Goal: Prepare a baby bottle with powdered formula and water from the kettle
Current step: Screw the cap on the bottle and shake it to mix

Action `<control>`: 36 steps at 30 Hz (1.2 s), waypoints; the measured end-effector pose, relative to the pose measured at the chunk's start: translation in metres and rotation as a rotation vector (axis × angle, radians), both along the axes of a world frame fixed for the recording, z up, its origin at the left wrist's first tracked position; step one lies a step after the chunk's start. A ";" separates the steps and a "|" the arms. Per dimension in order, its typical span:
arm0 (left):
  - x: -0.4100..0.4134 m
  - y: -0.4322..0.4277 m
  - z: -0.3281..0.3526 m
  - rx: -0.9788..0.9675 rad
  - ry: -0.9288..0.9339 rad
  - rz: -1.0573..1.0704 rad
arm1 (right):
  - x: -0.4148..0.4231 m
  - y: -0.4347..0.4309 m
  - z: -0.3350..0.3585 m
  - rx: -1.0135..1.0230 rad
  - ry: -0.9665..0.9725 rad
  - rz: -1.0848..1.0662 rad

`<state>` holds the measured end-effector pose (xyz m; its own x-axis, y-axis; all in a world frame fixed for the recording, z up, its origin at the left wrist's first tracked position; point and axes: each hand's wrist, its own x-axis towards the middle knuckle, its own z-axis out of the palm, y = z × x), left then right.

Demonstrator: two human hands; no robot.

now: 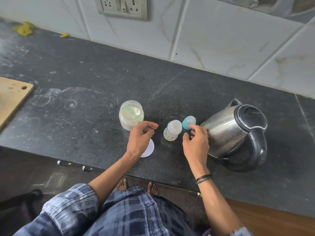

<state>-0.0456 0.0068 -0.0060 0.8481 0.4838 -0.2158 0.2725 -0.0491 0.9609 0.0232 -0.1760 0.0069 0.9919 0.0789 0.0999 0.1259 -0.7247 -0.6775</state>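
**Both hands hover beside the open bottle, holding nothing**

The left fingers point(151, 125) are loosely curled and apart, with nothing between them. They point toward the gap between the jar and the bottle. The left hand point(142, 137) hangs over the surface just in front of the jar and covers part of a white lid point(150, 149) that lies flat below it.

The right fingers point(196, 128) are spread and relaxed, clamped on nothing. The tip of the forefinger reaches the lower edge of a teal bottle cap point(188, 122); whether it touches the cap I cannot tell. The right hand point(196, 143) sits between the bottle and the kettle, with dark bands point(203, 178) round its wrist.

The baby bottle point(173, 131) stands upright and uncapped on the surface, between the two hands. The teal cap is just beside it on the right, tilted. The jar point(131, 117) stands open to the left of the bottle, partly filled with pale powder, with a light green scoop point(133, 112) lying inside. The steel kettle point(233, 132) stands to the right of the cap, lid closed, its black handle turned toward the person.

All of this rests on a dark speckled surface point(85, 74) marked with pale rings and dust. A wooden board point(12, 97) lies at the left edge, and a yellow scrap point(23, 28) lies far back by the tiled wall. A socket plate point(122, 6) is set in the wall above.
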 end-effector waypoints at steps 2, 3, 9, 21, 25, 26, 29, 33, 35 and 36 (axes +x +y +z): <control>-0.001 0.002 0.001 0.019 0.010 -0.011 | -0.011 -0.002 -0.007 0.006 0.039 -0.003; -0.001 0.003 0.003 0.038 0.020 -0.025 | -0.016 -0.003 -0.010 0.010 0.051 -0.005; -0.012 0.009 0.004 0.269 0.051 -0.253 | -0.027 -0.005 -0.019 0.014 0.100 -0.010; -0.023 0.001 -0.003 0.482 0.056 -0.341 | -0.029 -0.003 -0.026 0.026 0.114 0.049; -0.020 -0.006 -0.002 0.462 0.058 -0.335 | -0.015 -0.005 -0.025 0.071 0.036 0.077; -0.019 -0.009 -0.002 0.462 0.052 -0.333 | -0.010 -0.005 -0.024 0.076 0.018 0.090; -0.016 -0.016 0.000 0.467 0.030 -0.321 | 0.004 -0.003 -0.019 0.070 0.005 0.107; -0.010 -0.024 0.002 0.448 -0.012 -0.292 | 0.022 0.002 -0.015 0.106 0.037 0.126; -0.007 -0.027 0.003 0.444 -0.021 -0.276 | 0.030 0.004 -0.014 0.094 0.068 0.144; -0.005 -0.029 0.004 0.445 -0.023 -0.268 | 0.034 0.005 -0.014 0.083 0.085 0.152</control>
<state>-0.0509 -0.0218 -0.0023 0.9570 0.2896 -0.0186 0.1734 -0.5193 0.8368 0.0570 -0.1714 -0.0070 0.9743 0.2235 0.0282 0.1691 -0.6429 -0.7471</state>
